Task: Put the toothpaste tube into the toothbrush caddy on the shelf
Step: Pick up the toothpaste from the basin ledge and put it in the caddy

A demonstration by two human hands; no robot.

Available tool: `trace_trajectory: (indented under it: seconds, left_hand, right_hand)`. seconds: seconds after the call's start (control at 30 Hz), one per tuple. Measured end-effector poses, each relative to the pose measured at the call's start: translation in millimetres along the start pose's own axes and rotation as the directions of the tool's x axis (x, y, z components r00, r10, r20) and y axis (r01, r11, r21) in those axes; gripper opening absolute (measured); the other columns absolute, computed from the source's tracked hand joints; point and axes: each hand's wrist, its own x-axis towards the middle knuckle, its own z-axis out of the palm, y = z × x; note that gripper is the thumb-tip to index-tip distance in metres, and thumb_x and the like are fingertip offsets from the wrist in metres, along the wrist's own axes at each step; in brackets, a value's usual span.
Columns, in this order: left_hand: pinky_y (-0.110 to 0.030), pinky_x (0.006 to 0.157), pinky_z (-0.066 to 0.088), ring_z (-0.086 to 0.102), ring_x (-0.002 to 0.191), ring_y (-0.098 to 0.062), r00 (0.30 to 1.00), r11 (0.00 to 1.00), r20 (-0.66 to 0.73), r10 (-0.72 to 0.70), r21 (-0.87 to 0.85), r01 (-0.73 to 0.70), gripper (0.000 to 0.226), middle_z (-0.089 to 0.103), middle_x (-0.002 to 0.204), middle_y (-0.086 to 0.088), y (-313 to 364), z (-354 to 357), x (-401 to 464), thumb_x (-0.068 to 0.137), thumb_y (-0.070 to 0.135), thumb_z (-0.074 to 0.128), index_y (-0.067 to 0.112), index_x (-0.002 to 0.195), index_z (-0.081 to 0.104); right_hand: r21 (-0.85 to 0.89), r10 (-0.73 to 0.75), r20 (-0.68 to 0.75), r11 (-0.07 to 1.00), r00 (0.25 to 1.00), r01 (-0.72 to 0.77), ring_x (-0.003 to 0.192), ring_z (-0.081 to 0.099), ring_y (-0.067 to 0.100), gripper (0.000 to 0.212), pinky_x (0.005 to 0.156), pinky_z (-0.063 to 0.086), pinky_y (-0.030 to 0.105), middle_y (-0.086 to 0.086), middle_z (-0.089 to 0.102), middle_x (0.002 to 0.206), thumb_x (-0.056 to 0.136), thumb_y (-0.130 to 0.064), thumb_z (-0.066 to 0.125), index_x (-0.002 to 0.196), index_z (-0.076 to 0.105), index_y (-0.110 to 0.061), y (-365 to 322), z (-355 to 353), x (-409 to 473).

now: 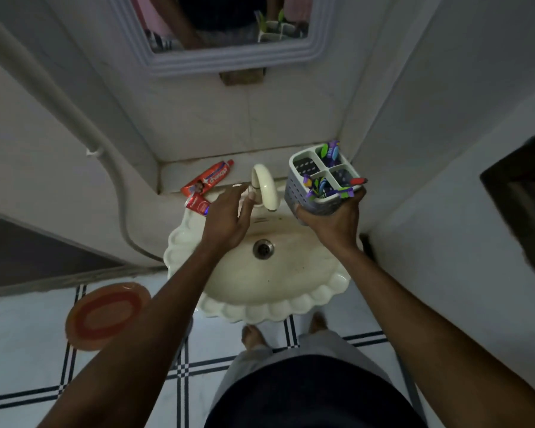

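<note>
A red toothpaste tube [207, 180] lies slanted on the stone shelf [173, 176] behind the sink, its folded lower end hanging over the sink's back left rim. My left hand [229, 216] hovers just right of the tube with fingers spread, holding nothing, close to the tap. My right hand [334, 219] grips a grey four-compartment toothbrush caddy [317, 188] from below, lifted above the sink's right back corner. Several colourful toothbrushes stick out of two of its compartments.
A cream tap [264, 186] rises between my hands. Below them is the scalloped cream sink [260, 310] with its drain [263, 249]. A mirror [226, 26] hangs above. On the tiled floor at left sits an orange lid-like disc [105, 315]. Walls close in on both sides.
</note>
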Motion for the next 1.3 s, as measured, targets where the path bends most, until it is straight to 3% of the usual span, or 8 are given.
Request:
trace_trajectory:
  seconds: [0.13,0.37,0.6,0.8,0.87,0.97,1.17,1.3]
  left_hand:
    - [-0.047,0.097,0.056,0.069,0.117,-0.033,0.996,0.991,0.068,-0.051,0.127,0.042,0.044,0.071,0.133,-0.011,-32,14,-5,0.108,0.040,0.056,0.012,0.142,0.063]
    - [-0.050,0.114,0.052,0.051,0.145,-0.038,0.936,0.931,0.291,-0.198,0.355,0.087,0.077,0.049,0.161,-0.017,-67,17,-15,0.091,0.025,0.081,0.008,0.159,0.048]
    - [-0.047,0.105,0.055,0.057,0.136,-0.039,0.952,0.903,0.293,-0.093,0.427,-0.044,0.065,0.061,0.148,-0.018,-88,11,-8,0.082,-0.011,0.071,0.003,0.144,0.062]
    - [-0.052,0.114,0.042,0.063,0.123,-0.032,0.949,0.831,0.315,0.018,0.523,-0.189,0.035,0.071,0.126,-0.004,-104,-6,8,0.090,0.014,0.074,0.018,0.125,0.070]
    - [-0.052,0.111,0.048,0.067,0.118,-0.032,0.957,0.869,0.292,-0.003,0.474,-0.141,0.031,0.069,0.126,-0.006,-103,-8,13,0.097,0.026,0.072,0.019,0.127,0.065]
    - [-0.048,0.078,0.062,0.069,0.094,-0.031,0.968,0.966,0.222,-0.116,0.254,0.058,0.037,0.058,0.134,-0.009,-94,-14,17,0.104,0.040,0.064,0.021,0.133,0.052]
    - [-0.052,0.087,0.062,0.072,0.093,-0.026,0.883,0.833,0.223,-0.413,-0.300,0.465,0.035,0.072,0.107,-0.004,-48,-50,37,0.100,0.073,0.051,0.044,0.118,0.050]
    - [-0.031,0.044,0.048,0.061,0.058,-0.023,0.877,0.815,0.264,-0.402,-0.333,0.474,0.051,0.067,0.084,-0.012,3,-77,58,0.103,0.074,0.046,0.032,0.131,0.053]
  right_hand:
    - [0.031,-0.004,0.031,1.000,1.000,0.003,0.121,0.069,0.004,0.113,0.100,0.060,0.024,0.001,0.063,0.134,0.053,-0.024,0.114,0.142,0.047,-0.005,18,20,1]
    - [-0.101,0.065,0.069,0.993,0.995,-0.058,0.118,0.076,0.018,0.114,0.095,0.064,0.036,-0.007,0.075,0.132,0.051,-0.055,0.109,0.140,0.044,-0.027,35,42,-1]
    - [-0.163,0.107,0.043,0.982,0.993,-0.099,0.119,0.077,0.023,0.116,0.096,0.063,0.036,-0.003,0.077,0.131,0.053,-0.054,0.110,0.142,0.045,-0.020,52,52,1]
    - [-0.156,0.109,0.026,0.982,0.994,-0.104,0.117,0.078,0.021,0.115,0.097,0.066,0.045,-0.003,0.078,0.129,0.051,-0.049,0.112,0.141,0.046,-0.018,59,53,1]
    - [-0.148,0.109,0.029,0.983,0.994,-0.104,0.117,0.078,0.019,0.117,0.096,0.067,0.045,-0.004,0.078,0.130,0.052,-0.051,0.111,0.142,0.046,-0.017,61,54,2]
    - [-0.142,0.117,0.036,0.984,0.992,-0.111,0.117,0.078,0.016,0.118,0.096,0.067,0.044,-0.007,0.079,0.129,0.051,-0.055,0.110,0.143,0.046,-0.019,64,55,3]
    - [-0.137,0.147,0.051,0.981,0.988,-0.139,0.116,0.079,0.016,0.119,0.093,0.068,0.046,-0.010,0.078,0.129,0.048,-0.056,0.110,0.143,0.044,-0.028,70,58,5]
    - [-0.155,0.145,0.061,0.979,0.987,-0.134,0.120,0.078,0.016,0.123,0.094,0.068,0.045,-0.009,0.077,0.133,0.048,-0.057,0.107,0.148,0.042,-0.027,73,59,7]
